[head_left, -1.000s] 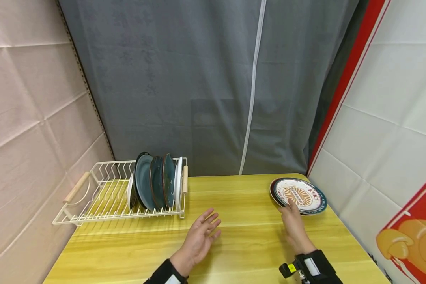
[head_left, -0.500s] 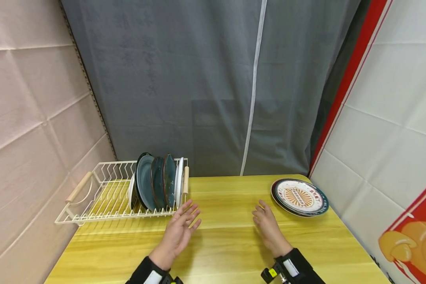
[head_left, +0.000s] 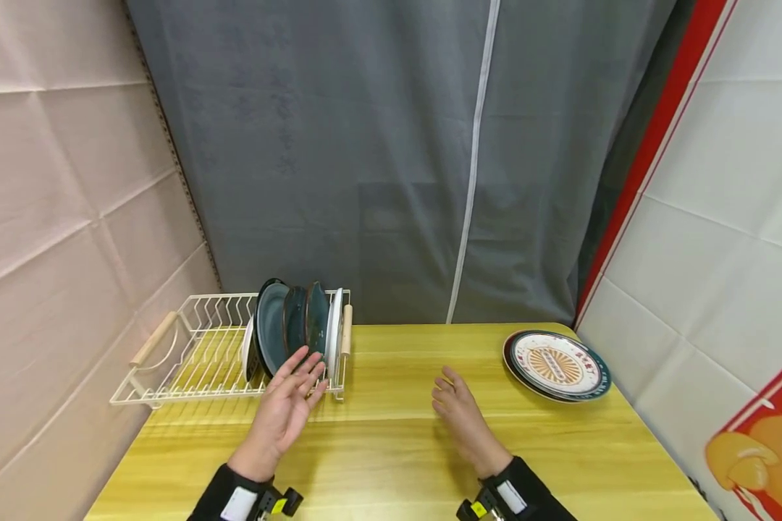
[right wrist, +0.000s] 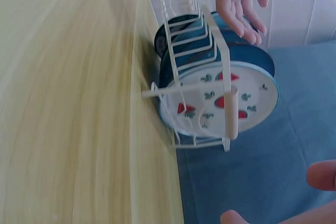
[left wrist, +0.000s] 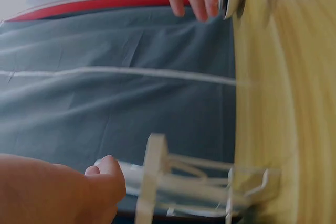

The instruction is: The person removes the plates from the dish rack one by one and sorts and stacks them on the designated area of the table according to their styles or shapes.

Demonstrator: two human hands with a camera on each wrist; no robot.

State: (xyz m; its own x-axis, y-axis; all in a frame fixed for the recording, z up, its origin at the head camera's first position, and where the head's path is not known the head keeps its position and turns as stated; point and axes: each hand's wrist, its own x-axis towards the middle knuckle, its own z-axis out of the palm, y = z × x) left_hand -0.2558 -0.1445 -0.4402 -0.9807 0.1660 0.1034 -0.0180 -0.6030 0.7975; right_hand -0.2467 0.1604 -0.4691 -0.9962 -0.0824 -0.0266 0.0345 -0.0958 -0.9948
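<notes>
My left hand hovers palm up before the right part of a white wire dish rack, fingers spread and holding nothing. Several plates stand on edge in that rack, among them a blue plate and dark teal ones. In the right wrist view, the outermost plate is white with watermelon prints. My right hand is over the middle of the table, fingers loosely extended and grasping nothing. To its right lies a stack of plates, topped by a white plate with an orange sunburst and dark rim.
The rack has wooden handles, one at the left end and one at the right. Behind the yellow wooden table hangs a grey curtain. White sheeting closes the right side and pinkish sheeting the left.
My right hand has left the plate stack's edge and moved left to mid-table. The left hand has shifted left, coming in front of the racked plates. The plates look unmoved.
</notes>
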